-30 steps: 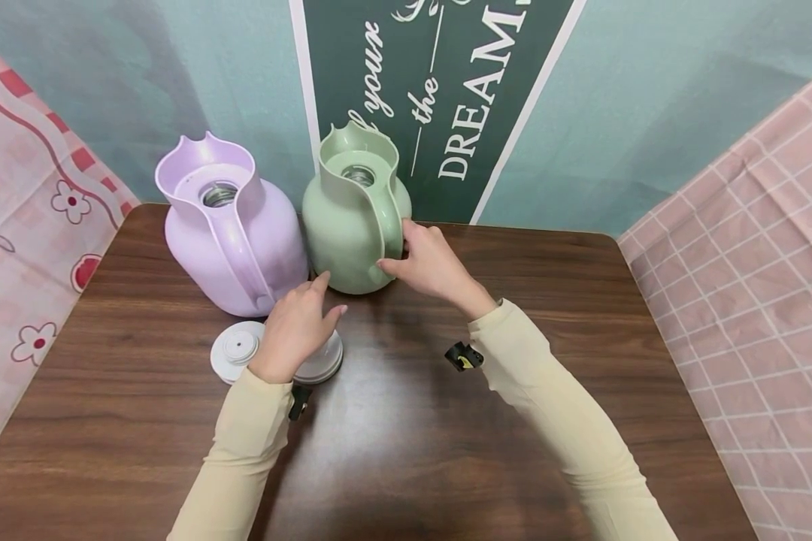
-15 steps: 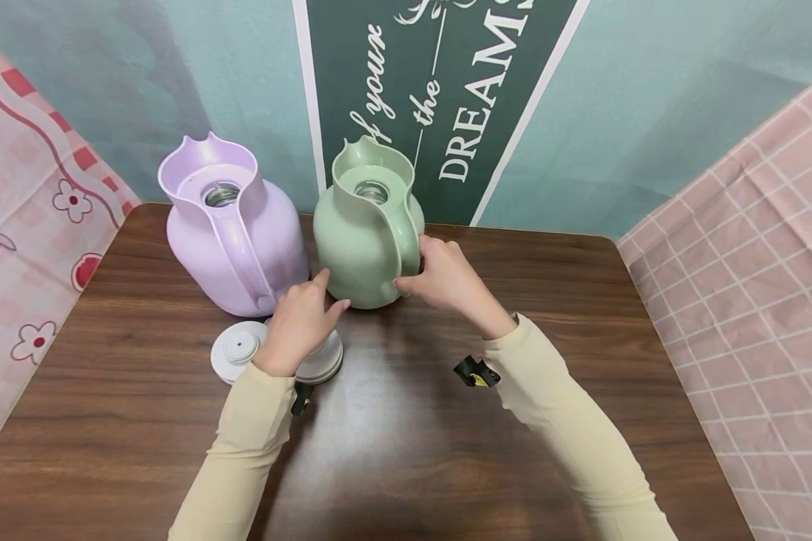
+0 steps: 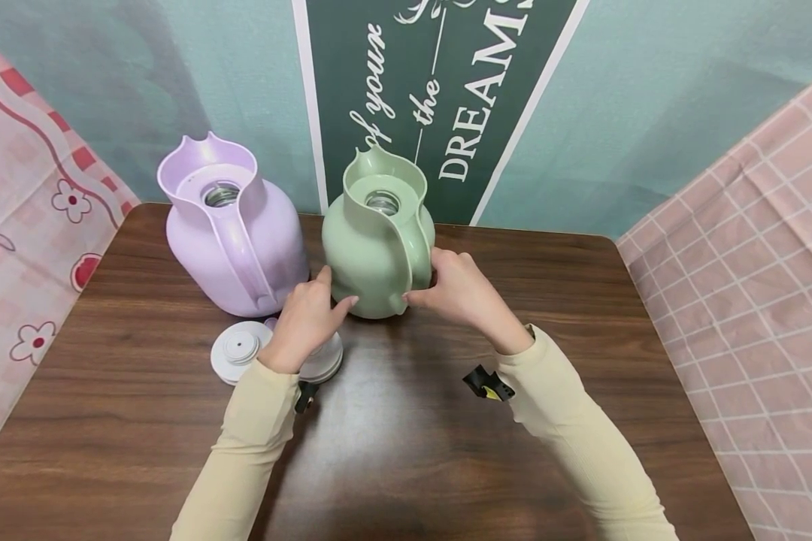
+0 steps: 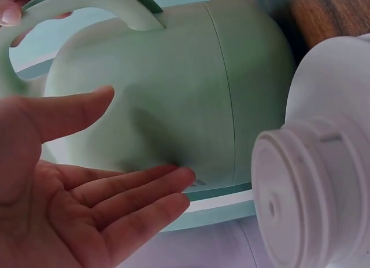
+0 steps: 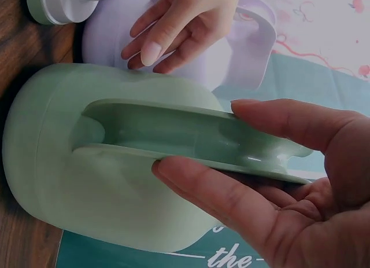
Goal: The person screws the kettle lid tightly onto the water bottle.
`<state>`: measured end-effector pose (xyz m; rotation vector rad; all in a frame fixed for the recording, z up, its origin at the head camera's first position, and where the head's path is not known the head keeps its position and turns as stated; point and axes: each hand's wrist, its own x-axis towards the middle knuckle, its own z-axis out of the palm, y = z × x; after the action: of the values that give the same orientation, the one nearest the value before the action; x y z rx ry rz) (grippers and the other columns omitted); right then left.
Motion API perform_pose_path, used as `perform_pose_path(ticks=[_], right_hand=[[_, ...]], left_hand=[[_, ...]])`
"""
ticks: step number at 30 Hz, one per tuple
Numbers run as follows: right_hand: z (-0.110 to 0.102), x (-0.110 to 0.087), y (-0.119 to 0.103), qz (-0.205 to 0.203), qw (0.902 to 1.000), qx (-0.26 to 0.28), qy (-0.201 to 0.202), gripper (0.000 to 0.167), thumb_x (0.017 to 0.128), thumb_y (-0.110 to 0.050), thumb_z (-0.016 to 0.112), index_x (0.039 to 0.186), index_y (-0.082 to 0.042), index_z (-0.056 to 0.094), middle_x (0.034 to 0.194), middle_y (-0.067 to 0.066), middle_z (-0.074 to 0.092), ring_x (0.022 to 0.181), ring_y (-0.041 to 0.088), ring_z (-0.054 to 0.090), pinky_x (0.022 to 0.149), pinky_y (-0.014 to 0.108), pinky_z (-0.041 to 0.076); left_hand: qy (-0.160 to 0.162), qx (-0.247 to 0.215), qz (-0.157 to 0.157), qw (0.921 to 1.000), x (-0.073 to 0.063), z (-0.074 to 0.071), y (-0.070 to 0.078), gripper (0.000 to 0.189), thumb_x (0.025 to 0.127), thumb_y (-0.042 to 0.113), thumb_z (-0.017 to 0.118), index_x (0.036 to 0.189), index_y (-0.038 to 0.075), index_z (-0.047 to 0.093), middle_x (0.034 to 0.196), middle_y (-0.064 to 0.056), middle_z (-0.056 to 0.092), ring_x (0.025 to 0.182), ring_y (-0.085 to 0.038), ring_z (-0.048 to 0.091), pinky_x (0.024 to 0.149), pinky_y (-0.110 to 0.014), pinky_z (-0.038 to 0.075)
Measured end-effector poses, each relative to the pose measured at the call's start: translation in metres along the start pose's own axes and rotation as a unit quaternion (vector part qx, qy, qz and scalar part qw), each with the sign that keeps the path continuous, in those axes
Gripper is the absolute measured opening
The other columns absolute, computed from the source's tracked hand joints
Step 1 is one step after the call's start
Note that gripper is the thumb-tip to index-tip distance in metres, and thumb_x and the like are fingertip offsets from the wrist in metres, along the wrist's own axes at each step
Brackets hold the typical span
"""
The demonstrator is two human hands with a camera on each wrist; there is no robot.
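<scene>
The green thermos jug (image 3: 362, 259) stands upright without its lid, its round mouth showing. My right hand (image 3: 462, 291) holds the handle (image 5: 173, 129) of this jug, with thumb and fingers on either side of it in the right wrist view. My left hand (image 3: 304, 319) is between the two jugs, close to the green one's lower side. Its fingers are straight and hold nothing in the left wrist view. At the left stands a lidless purple thermos jug (image 3: 271, 240). Two screw lids, one (image 3: 225, 359) beside the other (image 3: 328, 364), lie upside down, the second partly hidden by my left hand.
The brown wooden table (image 3: 392, 451) carries everything. Behind it hangs a teal cloth (image 3: 622, 113) with a dark lettered panel (image 3: 446, 113). A pink checked cloth (image 3: 758, 300) borders the right edge, and a pink patterned cloth (image 3: 34, 225) the left.
The green thermos jug has moved to the right and toward the front, away from the purple one, with my right hand on its handle. My left hand has shifted slightly right.
</scene>
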<state>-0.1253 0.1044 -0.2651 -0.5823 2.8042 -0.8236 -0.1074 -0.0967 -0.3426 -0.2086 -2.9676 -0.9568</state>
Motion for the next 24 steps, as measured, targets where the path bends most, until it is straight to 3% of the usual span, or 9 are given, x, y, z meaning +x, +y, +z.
perform_pose_path(ticks=[15,24], right_hand=[[-0.001,-0.020,0.005,-0.003,0.9999,0.009,0.009,0.026,0.072,-0.016,0.073,0.093,-0.004,0.063,0.072,0.002,0.065,0.062,0.013,0.060,0.059,0.030,0.048],[0.000,-0.035,0.012,-0.001,0.9996,0.004,0.029,0.026,0.072,-0.016,0.074,0.092,-0.004,0.062,0.068,0.001,0.063,0.056,0.011,0.054,0.054,0.029,0.044]], left_hand=[[-0.002,0.017,0.005,0.9998,0.002,0.008,0.009,0.052,0.085,0.027,0.065,0.113,-0.014,0.047,0.084,-0.029,0.061,0.079,-0.043,0.060,0.067,-0.050,0.047],[-0.003,0.020,0.016,0.9997,0.003,0.015,0.017,0.059,0.085,0.028,0.064,0.119,-0.016,0.045,0.095,-0.031,0.060,0.087,-0.045,0.059,0.075,-0.052,0.044]])
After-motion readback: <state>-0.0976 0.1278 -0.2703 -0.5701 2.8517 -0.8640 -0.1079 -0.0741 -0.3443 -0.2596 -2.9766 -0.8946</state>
